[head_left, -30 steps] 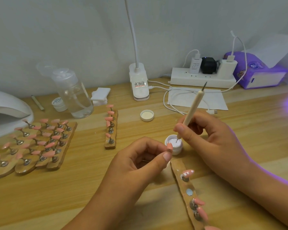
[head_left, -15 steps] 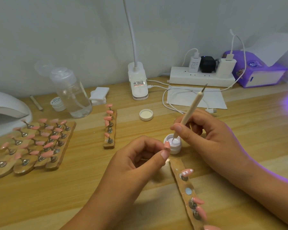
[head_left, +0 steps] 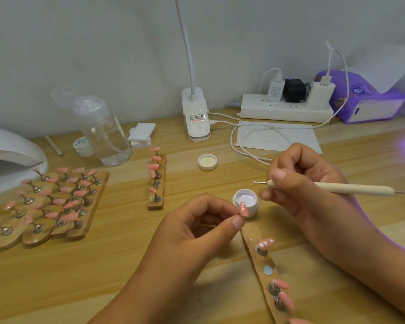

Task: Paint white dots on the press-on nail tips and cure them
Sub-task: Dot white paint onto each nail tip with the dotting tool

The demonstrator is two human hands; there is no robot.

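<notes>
Head view showed the left hand point(head_left: 197, 232) curled, its thumb and forefinger pinching a single pink nail tip point(head_left: 243, 209) by the lower end. The tip stood just in front of the open pot of white gel point(head_left: 246, 202), at about 7 o'clock on its rim, and appeared to carry one white dot. The right hand point(head_left: 309, 190) gripped the dotting tool point(head_left: 337, 188) pen-fashion, lying almost level, with the ball end pointing to 9 o'clock. The ball end hovered beyond the pot at its 12 o'clock, apart from the nail.

The likeliest fault was a smear. The pinch covered so little of the nail that pressure from the ball could make it twist or slip, dragging wet gel under the thumb. An overloaded ball might also leave a blob instead of a neat dot, or drip on the way across.

The left knuckles sat close to the pot, so a small shift could knock it over.

At 5 o'clock from the pot lay a wooden strip point(head_left: 255, 235) holding a dotted nail point(head_left: 265, 243), close to the right wrist. If its dots were uncured, a lowered forearm could wipe them. The curing lamp point(head_left: 12, 153) waited well apart at 9 o'clock.
</notes>
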